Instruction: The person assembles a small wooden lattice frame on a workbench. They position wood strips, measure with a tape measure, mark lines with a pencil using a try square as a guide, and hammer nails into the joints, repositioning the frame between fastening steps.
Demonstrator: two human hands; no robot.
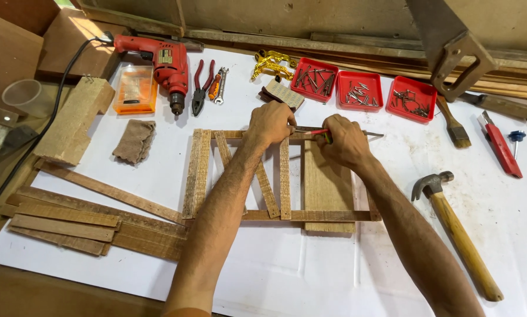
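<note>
A wooden slat frame (284, 215) lies flat on the white sheet (310, 270), with upright and slanted strips and a wider board (328, 188) at its right. My left hand (270, 122) presses down on the frame's top rail, fingers closed over it. Right beside it, my right hand (344, 140) grips a pencil-like tool (373, 134) with a red and green shaft, laid along the top rail. The two hands nearly touch.
A hammer (460, 238) lies right of the frame. Three red trays of nails (359, 91) line the back, beside gold hinges (270, 63), pliers (201, 88), a red drill (165, 64), an orange case (135, 89). Loose slats (70, 223) lie stacked left; a handsaw (451, 47), brush (454, 126) and red knife (501, 147) lie right.
</note>
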